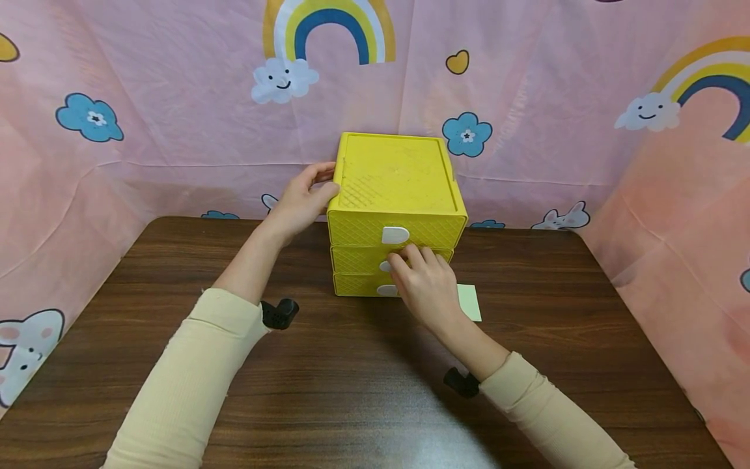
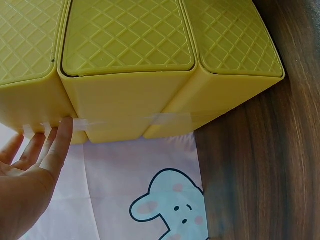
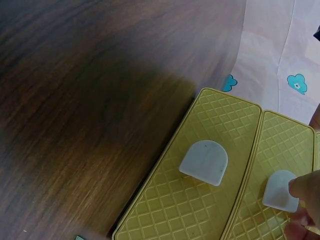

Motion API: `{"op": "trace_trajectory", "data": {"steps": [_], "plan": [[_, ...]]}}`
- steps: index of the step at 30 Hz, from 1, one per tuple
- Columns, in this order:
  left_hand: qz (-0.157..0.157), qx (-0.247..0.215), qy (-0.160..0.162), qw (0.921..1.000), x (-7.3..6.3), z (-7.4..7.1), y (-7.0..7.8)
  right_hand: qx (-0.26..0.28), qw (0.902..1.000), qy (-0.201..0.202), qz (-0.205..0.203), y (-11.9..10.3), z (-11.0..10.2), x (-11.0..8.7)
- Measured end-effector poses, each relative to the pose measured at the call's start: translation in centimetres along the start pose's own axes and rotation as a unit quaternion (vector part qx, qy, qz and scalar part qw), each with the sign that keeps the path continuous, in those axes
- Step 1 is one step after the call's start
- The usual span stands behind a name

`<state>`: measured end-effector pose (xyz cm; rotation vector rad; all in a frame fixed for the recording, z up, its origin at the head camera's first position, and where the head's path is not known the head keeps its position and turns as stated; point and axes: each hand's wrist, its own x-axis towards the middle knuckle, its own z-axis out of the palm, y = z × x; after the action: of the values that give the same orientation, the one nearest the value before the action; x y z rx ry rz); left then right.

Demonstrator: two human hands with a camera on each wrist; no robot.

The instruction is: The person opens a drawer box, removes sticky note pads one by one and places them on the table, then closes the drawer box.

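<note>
A yellow three-drawer box (image 1: 395, 172) stands upright on the table, its drawers shut and each front bearing a white handle (image 1: 395, 235). My left hand (image 1: 300, 203) rests against the box's left side near the top, fingers extended; the left wrist view shows the fingertips touching the yellow side wall (image 2: 110, 97). With thumb and fingers my right hand (image 1: 429, 286) pinches the middle drawer's handle (image 3: 280, 191). Below it, the bottom drawer's handle (image 3: 205, 162) is untouched. Part of the middle and bottom drawer fronts is hidden behind the right hand in the head view.
A pale green paper square (image 1: 469, 303) lies on the dark wooden table (image 1: 328, 391), just right of the box. Behind the box hangs a pink cloth (image 1: 193, 98) printed with rainbows, flowers and rabbits. Clear tape (image 2: 170, 119) runs across the box's side.
</note>
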<state>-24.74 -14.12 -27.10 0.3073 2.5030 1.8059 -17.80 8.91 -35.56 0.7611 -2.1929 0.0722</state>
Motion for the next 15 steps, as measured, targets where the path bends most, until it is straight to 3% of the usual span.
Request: {"op": "trace_trajectory", "data": {"steps": [15], "plan": [[-0.002,0.001,-0.001,1.0000,-0.06,-0.01,0.07,-0.014,0.9997,0.012,-0.013,0.01,0.36,0.36]]}}
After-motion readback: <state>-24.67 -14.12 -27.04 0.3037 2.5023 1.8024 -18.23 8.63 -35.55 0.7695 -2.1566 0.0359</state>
